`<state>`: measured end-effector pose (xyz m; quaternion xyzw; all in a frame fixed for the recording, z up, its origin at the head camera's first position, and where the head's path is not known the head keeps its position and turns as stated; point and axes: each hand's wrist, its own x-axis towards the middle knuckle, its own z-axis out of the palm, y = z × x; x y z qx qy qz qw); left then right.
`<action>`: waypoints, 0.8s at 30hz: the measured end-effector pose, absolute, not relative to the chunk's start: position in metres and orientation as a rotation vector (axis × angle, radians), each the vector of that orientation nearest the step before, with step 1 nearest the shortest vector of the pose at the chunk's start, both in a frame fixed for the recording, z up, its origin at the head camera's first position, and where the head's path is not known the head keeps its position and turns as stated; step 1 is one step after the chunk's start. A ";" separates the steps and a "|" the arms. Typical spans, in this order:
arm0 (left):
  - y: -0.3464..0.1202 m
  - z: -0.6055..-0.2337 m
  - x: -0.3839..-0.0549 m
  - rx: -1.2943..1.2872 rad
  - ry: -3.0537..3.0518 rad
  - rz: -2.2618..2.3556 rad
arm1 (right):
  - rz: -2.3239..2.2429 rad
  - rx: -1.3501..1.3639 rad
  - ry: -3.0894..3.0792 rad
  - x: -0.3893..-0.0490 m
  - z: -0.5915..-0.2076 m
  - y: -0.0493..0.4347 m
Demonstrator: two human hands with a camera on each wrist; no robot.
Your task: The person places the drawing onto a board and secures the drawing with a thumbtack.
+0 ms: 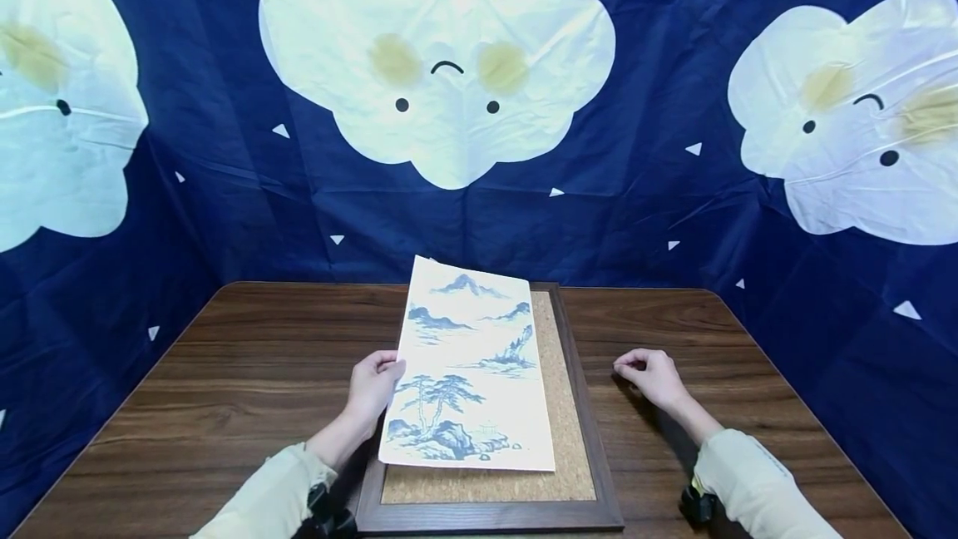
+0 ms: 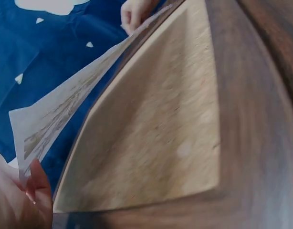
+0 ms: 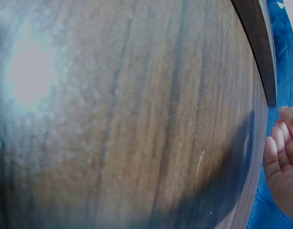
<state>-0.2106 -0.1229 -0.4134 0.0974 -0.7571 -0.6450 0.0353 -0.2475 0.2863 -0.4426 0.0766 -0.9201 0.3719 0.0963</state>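
A white sheet (image 1: 471, 360) with a blue landscape is being pinched by the left hand (image 1: 372, 389) along its left edge, between thumb and fingers. From this grip the sheet is extending toward the right, and it is being held slanted over a cork board (image 1: 566, 422) (in the left wrist view, a gap is being seen between paper and cork). Most of the cork is being covered in the head view, while a strip at the right and another at the near side are being left visible inside the dark wooden frame (image 1: 490, 516). The right hand (image 1: 653, 377) is being held well apart from the sheet, to the right of the frame, over the brown table (image 1: 224, 373). Its fingers are being bent toward the thumb; whether something small is being gripped there cannot be told.
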 end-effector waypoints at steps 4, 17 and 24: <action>-0.114 -0.420 -0.209 0.267 -2.343 -1.971 | 1.132 0.216 -2.730 -0.248 -0.443 0.286; -0.102 -0.436 -0.207 0.185 -2.432 -1.824 | 1.163 0.213 -2.745 -0.249 -0.443 0.282; -0.102 -0.437 -0.209 0.069 -2.560 -1.546 | 1.140 0.226 -2.735 -0.250 -0.445 0.279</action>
